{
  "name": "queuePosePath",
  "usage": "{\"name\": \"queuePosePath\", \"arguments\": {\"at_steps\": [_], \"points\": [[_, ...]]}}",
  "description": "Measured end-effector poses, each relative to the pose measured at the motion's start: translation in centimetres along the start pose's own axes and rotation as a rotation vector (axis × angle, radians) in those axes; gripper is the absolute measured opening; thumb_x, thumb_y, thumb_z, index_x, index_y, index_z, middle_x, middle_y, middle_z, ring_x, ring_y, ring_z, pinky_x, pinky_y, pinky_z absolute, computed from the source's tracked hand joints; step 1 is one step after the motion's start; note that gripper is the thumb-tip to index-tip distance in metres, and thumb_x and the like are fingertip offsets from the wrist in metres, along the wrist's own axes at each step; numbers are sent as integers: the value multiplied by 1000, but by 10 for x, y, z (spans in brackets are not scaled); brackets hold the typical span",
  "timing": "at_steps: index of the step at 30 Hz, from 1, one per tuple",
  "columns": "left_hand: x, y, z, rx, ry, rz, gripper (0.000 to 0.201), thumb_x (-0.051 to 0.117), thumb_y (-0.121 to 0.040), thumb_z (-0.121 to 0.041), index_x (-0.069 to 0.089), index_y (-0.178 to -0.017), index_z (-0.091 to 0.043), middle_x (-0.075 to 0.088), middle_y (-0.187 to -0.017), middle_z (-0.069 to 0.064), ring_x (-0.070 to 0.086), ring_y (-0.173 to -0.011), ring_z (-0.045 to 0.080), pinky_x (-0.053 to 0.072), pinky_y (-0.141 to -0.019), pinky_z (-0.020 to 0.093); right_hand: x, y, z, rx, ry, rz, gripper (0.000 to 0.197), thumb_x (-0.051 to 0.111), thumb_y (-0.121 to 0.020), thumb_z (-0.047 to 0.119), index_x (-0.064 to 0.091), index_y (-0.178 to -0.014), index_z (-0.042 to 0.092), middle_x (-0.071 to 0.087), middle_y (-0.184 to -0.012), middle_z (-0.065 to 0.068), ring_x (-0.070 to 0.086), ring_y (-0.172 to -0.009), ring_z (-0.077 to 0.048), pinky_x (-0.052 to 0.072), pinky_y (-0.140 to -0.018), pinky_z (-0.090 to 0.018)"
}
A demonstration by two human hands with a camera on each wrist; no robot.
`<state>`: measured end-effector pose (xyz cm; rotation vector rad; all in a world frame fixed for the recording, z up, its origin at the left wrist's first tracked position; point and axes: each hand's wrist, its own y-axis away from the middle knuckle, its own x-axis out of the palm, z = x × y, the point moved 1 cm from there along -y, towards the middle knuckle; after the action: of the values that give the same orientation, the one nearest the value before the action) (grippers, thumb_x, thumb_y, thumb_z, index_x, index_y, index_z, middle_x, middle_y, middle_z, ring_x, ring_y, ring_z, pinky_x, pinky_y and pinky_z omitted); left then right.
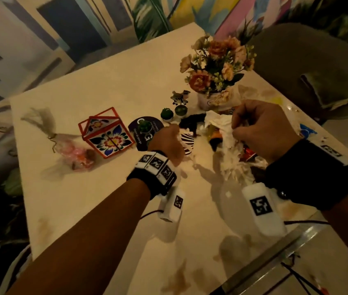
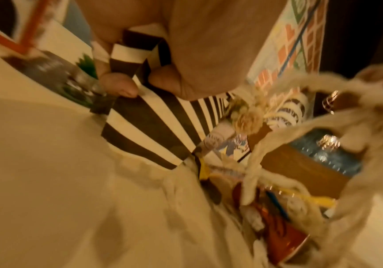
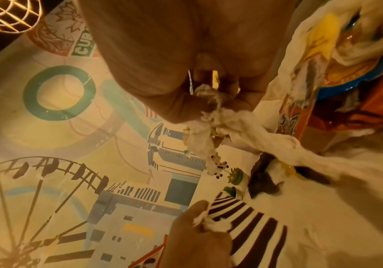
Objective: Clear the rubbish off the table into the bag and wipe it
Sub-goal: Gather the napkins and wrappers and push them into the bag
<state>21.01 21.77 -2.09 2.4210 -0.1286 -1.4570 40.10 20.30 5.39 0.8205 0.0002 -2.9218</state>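
A white plastic bag (image 1: 230,165) lies open on the cream table (image 1: 105,188), stuffed with rubbish such as an orange wrapper (image 2: 282,235) and crumpled tissue (image 1: 217,120). My right hand (image 1: 260,128) pinches a twisted white handle of the bag (image 3: 277,145) above its right side. My left hand (image 1: 169,139) curls round a black-and-white striped paper (image 2: 140,130) at the bag's left edge, with a scrap of white plastic (image 3: 213,224) caught in its fingers. Both hands are lifted a little off the table.
Behind the bag stand a flower pot (image 1: 215,67), a zebra figurine (image 1: 179,96) and small cactus pots (image 1: 166,113). A floral box with a red frame (image 1: 105,135), a dark round card (image 1: 145,128) and a pink pouch (image 1: 73,152) lie left. Brown stains (image 1: 179,277) mark the near edge.
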Motion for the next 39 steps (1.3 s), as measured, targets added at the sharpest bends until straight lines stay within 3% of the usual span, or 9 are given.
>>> {"name": "queuePosePath", "arguments": {"at_steps": [7,13,16,19,23,26,29,34,39], "points": [[-43,45,50,-16,230,-147,44,48,-86,-3,54,-128,-13,58,-128,8,50,-121,26,37,-100,26,47,7,27,9,63,50,32,63,-67,-12,55,-57,18,56,-60,2,49,-46,4,38,-45,-7],[-60,65,103,-25,411,-216,37,47,-87,0,58,-122,-7,56,-107,-3,49,-106,9,33,-80,10,100,13,61,-4,81,167,25,61,-70,-10,56,-63,14,55,-62,1,48,-56,-8,42,-52,-16],[-65,72,139,-88,477,-256,36,51,-87,-5,58,-122,-6,63,-119,8,56,-114,22,42,-93,23,125,15,85,-82,113,221,23,60,-70,-8,56,-63,13,54,-60,1,47,-56,-8,42,-53,-17],[-72,87,168,-139,614,-298,20,52,-84,-3,61,-101,-8,66,-106,16,59,-103,25,44,-93,30,143,21,103,-132,82,251,27,59,-67,-10,54,-58,15,52,-55,2,46,-47,-1,39,-47,-11],[-82,113,202,-229,717,-375,28,48,-87,0,60,-112,-4,63,-106,16,58,-102,28,44,-97,34,163,29,128,-177,29,359,29,59,-66,-13,55,-57,14,53,-54,-1,44,-44,0,42,-50,-18],[-89,140,229,-297,663,-434,21,50,-82,0,61,-100,2,60,-84,17,55,-77,28,52,-85,51,175,38,144,-219,-31,421,33,57,-64,-17,54,-55,15,51,-54,-3,45,-48,-6,42,-53,-24],[-92,169,261,-397,612,-517,24,51,-82,6,59,-104,6,62,-99,33,54,-69,34,52,-79,50,191,48,159,-273,-17,480,34,57,-63,-16,53,-53,16,50,-55,-4,46,-54,-15,42,-58,-30],[-105,225,331,-644,284,-398,36,51,-93,-24,53,-125,-9,49,-133,9,47,-122,23,35,-101,28,223,68,191,-371,-13,648,34,58,-64,-17,54,-54,15,51,-49,4,46,-48,-7,42,-50,-22],[-102,273,432,-916,173,-349,27,47,-95,-21,57,-118,-11,51,-129,7,50,-118,23,41,-96,29,278,99,222,-454,-6,785,22,59,-63,-14,57,-57,7,55,-55,-9,48,-51,-11,42,-51,-23]]}}
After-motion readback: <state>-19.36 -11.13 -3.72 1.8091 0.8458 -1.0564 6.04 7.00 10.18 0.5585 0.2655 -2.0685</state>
